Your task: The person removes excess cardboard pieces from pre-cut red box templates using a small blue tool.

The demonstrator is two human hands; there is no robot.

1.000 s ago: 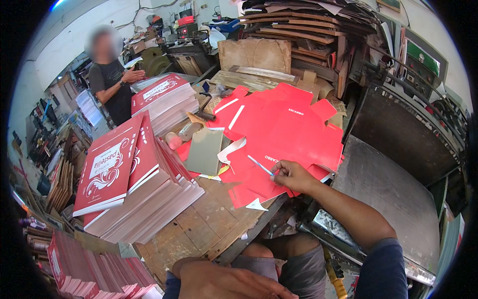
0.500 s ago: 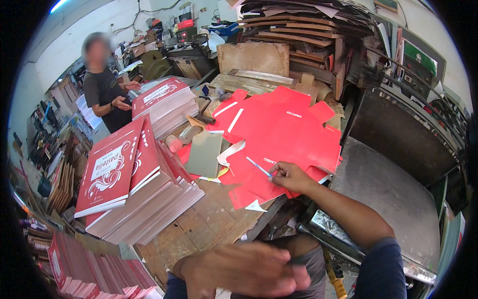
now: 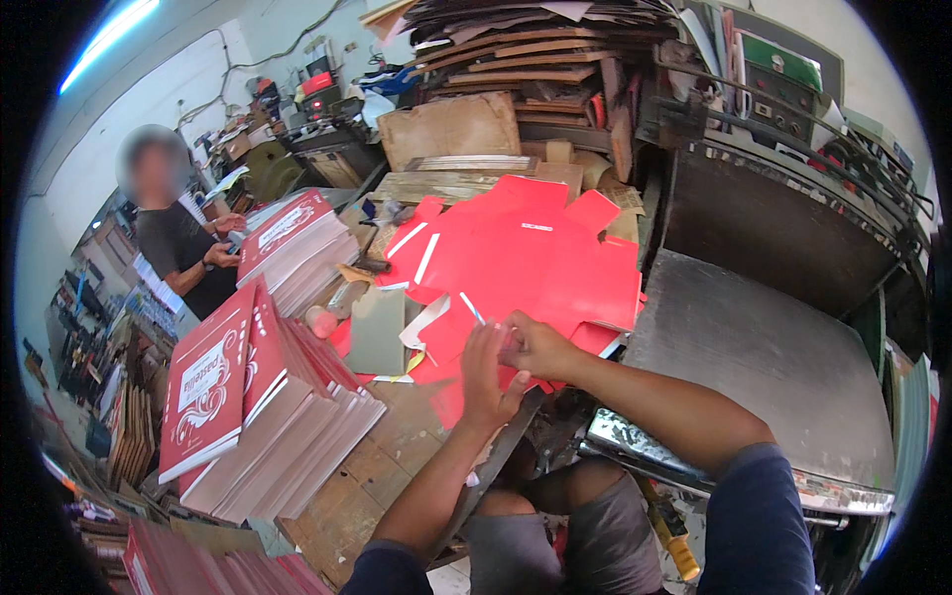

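Observation:
My right hand (image 3: pixel 538 347) is closed over the near edge of the red die-cut sheets (image 3: pixel 545 263). A thin white-and-blue stick (image 3: pixel 471 308) juts up from behind my fingers; my right hand grips its lower end, which is hidden. Right against it, my left hand (image 3: pixel 483 377) is held up with fingers stretched out, and it seems to hold nothing. Under both hands lie the flat red sheets with cut flaps and small white print. A grey-green board (image 3: pixel 378 330) and white paper scraps (image 3: pixel 424 322) lie left of them.
Stacks of red-covered books (image 3: pixel 288 397) stand on the wooden table (image 3: pixel 382 436) to the left. A large press with a metal plate (image 3: pixel 759 367) is close on the right. Stacked boards (image 3: pixel 526 59) rise behind. Another person (image 3: pixel 178 243) stands at the far left.
My left hand has come up from the lower edge to meet my right hand. The right hand still holds the stick. The view has shifted a little to the right.

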